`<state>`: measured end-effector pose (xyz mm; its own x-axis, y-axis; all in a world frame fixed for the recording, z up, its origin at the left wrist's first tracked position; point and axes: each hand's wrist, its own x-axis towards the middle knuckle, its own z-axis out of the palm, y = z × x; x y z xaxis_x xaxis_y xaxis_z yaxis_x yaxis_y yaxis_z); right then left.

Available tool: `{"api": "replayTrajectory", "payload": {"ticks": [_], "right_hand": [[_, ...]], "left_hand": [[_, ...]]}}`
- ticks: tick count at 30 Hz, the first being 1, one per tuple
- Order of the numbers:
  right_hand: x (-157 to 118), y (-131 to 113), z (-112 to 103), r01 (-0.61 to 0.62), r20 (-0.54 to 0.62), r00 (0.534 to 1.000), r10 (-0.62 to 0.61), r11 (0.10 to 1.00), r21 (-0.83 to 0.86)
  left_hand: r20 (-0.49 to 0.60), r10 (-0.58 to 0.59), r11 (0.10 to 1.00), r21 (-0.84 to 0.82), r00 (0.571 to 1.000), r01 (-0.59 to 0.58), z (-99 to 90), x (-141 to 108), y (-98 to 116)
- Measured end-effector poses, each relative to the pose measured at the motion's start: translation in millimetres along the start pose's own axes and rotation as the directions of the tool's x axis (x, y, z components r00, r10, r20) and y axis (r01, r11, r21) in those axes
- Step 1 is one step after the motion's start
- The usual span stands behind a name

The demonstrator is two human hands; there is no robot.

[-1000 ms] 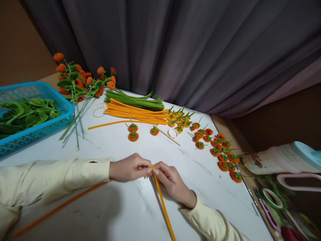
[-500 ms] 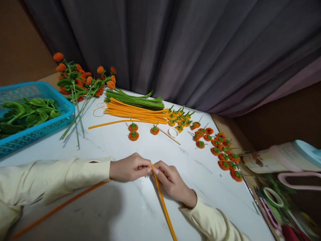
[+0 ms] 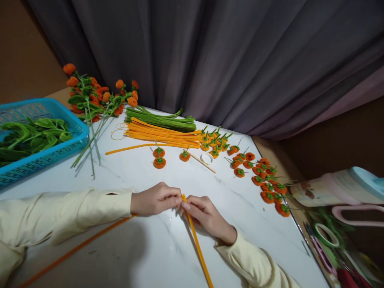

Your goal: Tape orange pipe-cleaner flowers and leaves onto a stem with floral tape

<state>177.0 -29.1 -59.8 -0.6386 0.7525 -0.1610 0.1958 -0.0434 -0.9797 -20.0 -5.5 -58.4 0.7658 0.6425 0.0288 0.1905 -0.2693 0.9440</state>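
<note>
My left hand (image 3: 157,199) and my right hand (image 3: 207,217) meet at the middle of the table, fingertips touching. Both are closed in a pinch on an orange pipe cleaner (image 3: 198,249), whose bent top pokes up between them. One length hangs from the right fingers toward the front edge. Another orange length (image 3: 81,249) comes out below my left wrist and runs to the lower left; whether it is the same piece is hidden by the hand. Beyond my hands lie small orange pipe-cleaner pumpkins (image 3: 159,162) with green tops.
Bundles of orange pipe cleaners (image 3: 162,133) and green pipe cleaners (image 3: 160,119) lie at the back. A blue basket (image 3: 81,138) holds green leaves, beside orange flowers (image 3: 120,84). A stick (image 3: 207,165) touches a white ring (image 3: 207,158). At right are more pumpkins (image 3: 267,197), a tumbler (image 3: 336,188) and green tape (image 3: 327,235).
The bent top of the pipe cleaner sticks up a little higher between my fingers. My right fingers have shifted slightly, and the hanging length has swung a touch to the right.
</note>
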Motion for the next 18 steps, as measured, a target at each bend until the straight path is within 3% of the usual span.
{"api": "replayTrajectory", "payload": {"ticks": [9, 18], "right_hand": [[0.7, -1.0, 0.4, 0.000, 0.008, 1.000, 0.000, 1.000, -0.003], [0.2, -1.6, 1.2, 0.042, 0.007, 0.999, -0.041, 0.989, -0.139]], "left_hand": [[-0.002, 0.035, 0.995, 0.091, 0.999, -0.035, 0.5, 0.0, -4.1], [-0.022, 0.148, 0.962, 0.234, 0.989, -0.139, 3.7, -1.1, -2.7]]}}
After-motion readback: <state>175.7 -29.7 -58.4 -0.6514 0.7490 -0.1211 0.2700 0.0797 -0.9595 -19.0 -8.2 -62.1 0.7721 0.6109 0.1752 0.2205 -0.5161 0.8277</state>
